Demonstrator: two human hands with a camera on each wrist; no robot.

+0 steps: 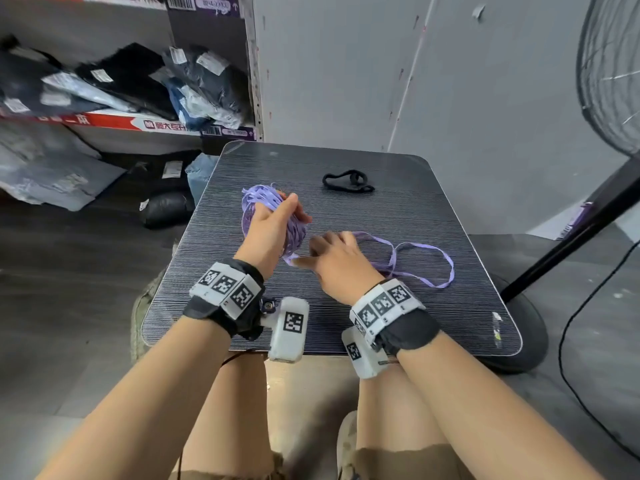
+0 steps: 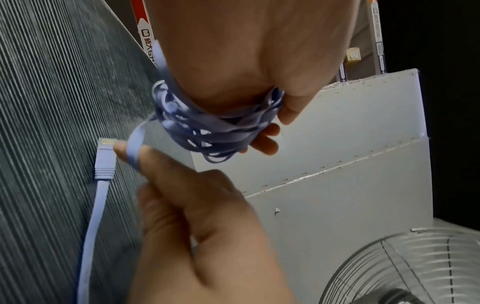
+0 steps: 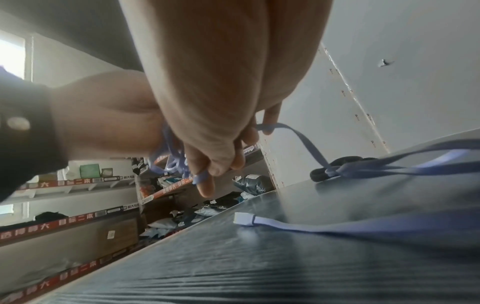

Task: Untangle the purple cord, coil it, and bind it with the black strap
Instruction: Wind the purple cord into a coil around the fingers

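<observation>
From the head view, the left hand (image 1: 268, 226) grips a bundle of the purple cord (image 1: 263, 202) above the tabletop (image 1: 381, 209) near its left edge, the right hand (image 1: 337, 261) pinches a strand beside it, loose loops trail toward the right edge, and the black strap (image 1: 348, 181) lies toward the far edge. The left wrist view shows fingers (image 2: 270, 131) curled round the coils and the cord's plug (image 2: 105, 158) lying flat. In the right wrist view the right fingers (image 3: 205, 185) are curled with a strand across them.

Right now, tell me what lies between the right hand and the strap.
Head view: bare table between right hand and strap; the cord loops off to the right.
</observation>
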